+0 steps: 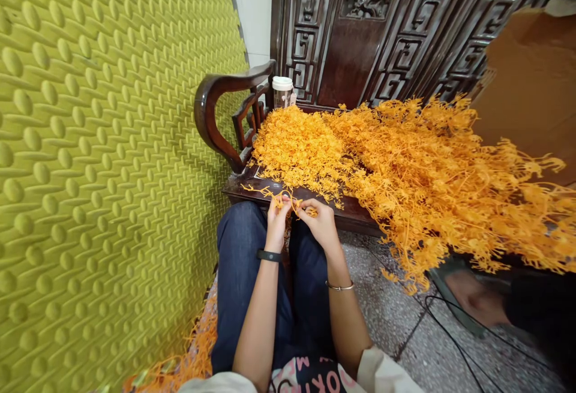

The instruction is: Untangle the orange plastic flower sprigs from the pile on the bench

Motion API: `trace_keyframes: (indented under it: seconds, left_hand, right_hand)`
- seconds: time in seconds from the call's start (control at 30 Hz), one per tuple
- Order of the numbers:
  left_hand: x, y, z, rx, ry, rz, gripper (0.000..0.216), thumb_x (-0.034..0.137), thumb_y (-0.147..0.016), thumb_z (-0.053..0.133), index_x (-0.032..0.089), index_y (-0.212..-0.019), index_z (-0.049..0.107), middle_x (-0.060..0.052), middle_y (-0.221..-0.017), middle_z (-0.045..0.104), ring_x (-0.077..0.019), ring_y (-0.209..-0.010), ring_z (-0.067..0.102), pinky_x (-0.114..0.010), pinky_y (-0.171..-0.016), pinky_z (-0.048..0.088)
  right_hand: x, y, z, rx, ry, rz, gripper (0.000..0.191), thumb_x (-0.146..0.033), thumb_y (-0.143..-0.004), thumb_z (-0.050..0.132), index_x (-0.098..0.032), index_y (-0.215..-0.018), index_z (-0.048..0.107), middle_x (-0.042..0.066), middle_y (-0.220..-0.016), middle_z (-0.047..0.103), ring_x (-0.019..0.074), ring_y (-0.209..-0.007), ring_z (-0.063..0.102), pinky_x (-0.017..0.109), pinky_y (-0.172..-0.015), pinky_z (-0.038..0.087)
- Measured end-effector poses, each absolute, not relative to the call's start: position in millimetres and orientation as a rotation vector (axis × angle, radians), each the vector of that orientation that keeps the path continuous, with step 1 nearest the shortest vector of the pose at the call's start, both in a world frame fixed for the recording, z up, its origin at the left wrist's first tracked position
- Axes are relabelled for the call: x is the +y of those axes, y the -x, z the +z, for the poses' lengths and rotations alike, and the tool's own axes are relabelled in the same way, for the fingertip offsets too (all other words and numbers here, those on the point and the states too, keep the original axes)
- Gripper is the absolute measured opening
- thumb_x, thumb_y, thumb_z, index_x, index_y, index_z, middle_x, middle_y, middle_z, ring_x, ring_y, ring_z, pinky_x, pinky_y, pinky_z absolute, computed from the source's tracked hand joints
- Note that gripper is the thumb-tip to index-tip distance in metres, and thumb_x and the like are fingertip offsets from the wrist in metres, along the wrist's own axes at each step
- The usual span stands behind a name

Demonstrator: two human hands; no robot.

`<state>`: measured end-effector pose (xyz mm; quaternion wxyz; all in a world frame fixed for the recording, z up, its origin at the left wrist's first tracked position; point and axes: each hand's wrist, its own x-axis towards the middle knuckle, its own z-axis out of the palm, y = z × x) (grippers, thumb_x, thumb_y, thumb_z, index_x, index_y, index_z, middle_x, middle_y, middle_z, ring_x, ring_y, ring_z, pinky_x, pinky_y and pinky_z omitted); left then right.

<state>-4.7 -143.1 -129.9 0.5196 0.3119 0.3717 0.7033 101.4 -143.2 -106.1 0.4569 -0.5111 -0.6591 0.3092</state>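
Both my hands meet above my knees at the front edge of a dark wooden bench point(252, 192). My left hand point(278, 212) and my right hand point(318, 218) are closed in a pinch on a thin orange plastic sprig point(291, 201) stretched between them. A black band sits on my left wrist, a thin bangle on my right. Just beyond my fingers a big heap of small orange plastic flower pieces point(301, 147) covers the bench seat.
A larger pile of long orange branched stems point(450, 183) spills off the bench to the right. A lidded cup point(282, 91) stands by the armrest. A yellow-green bumpy mat point(99, 171) fills the left. Another person's foot in a sandal point(472, 300) and cables point(450, 339) are on the floor.
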Motion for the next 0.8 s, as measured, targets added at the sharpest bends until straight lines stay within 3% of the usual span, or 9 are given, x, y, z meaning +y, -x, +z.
trace_keyframes:
  seconds: [0.27,0.53,0.8]
  left_hand:
    - [-146,3,-132,0.966,-0.833,1.561,0.042,0.018,-0.053,0.074,0.018,-0.086,0.048,0.006,-0.066,0.054,-0.0067,-0.059,0.054,-0.021,-0.064,0.044]
    - [-148,5,-129,0.968,-0.91,1.463,0.024,0.027,-0.061,0.069,0.014,-0.076,0.056,0.005,-0.053,0.052,-0.0046,-0.043,0.045,-0.017,-0.043,0.035]
    - [-151,9,-121,0.939,-0.913,1.427,0.019,0.025,-0.064,0.063,0.012,-0.077,0.06,0.0,-0.052,0.058,-0.009,-0.047,0.05,-0.019,-0.042,0.033]
  right_hand:
    - [-140,-113,-106,-1.518,1.195,0.781,0.015,-0.03,-0.072,0.056,-0.017,-0.07,0.062,0.002,-0.07,0.063,0.0143,-0.064,0.055,0.026,-0.064,0.04]
    - [-142,-108,-102,-1.338,1.025,0.92,0.01,-0.028,-0.069,0.06,-0.018,-0.068,0.059,-0.001,-0.068,0.055,0.0118,-0.065,0.048,0.025,-0.064,0.038]
    - [-137,-100,-111,-0.928,0.841,1.407,0.02,-0.033,-0.064,0.064,-0.017,-0.067,0.052,-0.005,-0.053,0.033,0.006,-0.045,0.026,0.023,-0.045,0.022]
